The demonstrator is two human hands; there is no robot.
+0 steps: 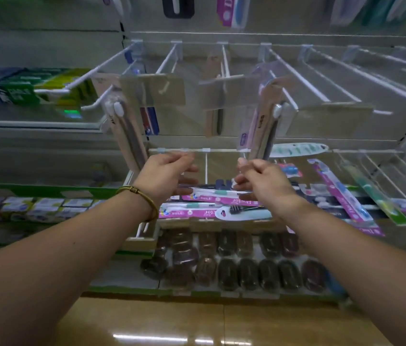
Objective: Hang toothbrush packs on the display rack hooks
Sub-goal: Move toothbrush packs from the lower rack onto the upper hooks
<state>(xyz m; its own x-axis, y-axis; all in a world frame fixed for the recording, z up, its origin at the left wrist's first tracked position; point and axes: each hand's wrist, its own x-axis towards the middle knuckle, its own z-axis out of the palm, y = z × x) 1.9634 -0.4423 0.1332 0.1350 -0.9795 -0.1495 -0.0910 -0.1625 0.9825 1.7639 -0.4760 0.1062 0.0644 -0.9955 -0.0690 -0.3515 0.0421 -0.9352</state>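
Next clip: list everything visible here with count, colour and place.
wire hooks: many, white, across the rack's back panel.
hanging toothbrush packs: at least three, beige, on the middle hooks.
upper packs: several, pink, blue, black, top edge.
loose toothbrush packs: a pile, mostly pink, shelf below the hooks.
wrapped oval items: over a dozen, dark brown, lowest shelf.
toothpaste boxes: several, green and blue, left shelf.
bracelet: one, gold, left wrist.
left hand: one, fingers curled, over the pile.
right hand: one, fingers curled, over the pile; grip unclear.
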